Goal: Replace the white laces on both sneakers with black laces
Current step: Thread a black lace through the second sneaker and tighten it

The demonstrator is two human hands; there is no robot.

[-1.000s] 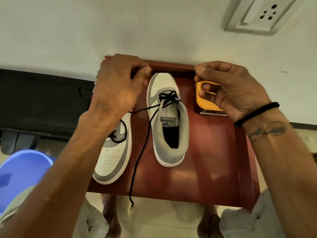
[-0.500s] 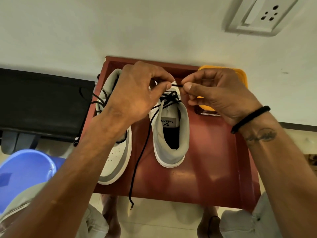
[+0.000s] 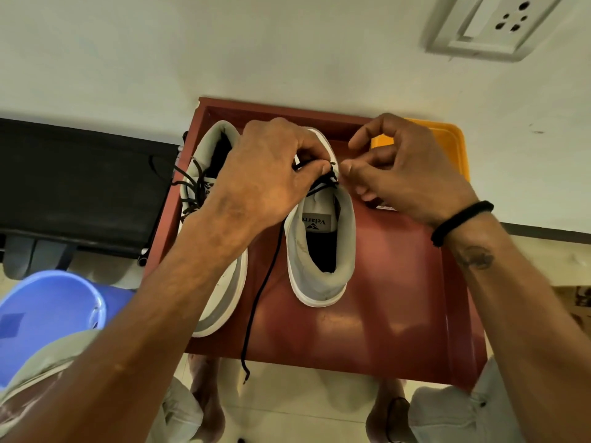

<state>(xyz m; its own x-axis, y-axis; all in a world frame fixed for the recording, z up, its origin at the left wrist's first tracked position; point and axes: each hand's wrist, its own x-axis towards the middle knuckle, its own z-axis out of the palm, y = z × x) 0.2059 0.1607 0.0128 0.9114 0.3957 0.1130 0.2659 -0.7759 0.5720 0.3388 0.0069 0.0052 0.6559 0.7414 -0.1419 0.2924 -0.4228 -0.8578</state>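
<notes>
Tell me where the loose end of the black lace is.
In the head view, the black lace runs between the two sneakers, its tip hanging past the red table's near edge.

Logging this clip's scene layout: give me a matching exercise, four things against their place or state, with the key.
Things:
1. black lace
2. right sneaker
3. yellow lid
4. blue bucket

Places or states:
A. on the floor, left of the red table
B. opening toward the camera, label on its tongue
C. far right corner of the table, behind the right hand
D. free end hangs over the table's near edge

Pairs: 1-D, 2-B, 3-C, 4-A
</notes>
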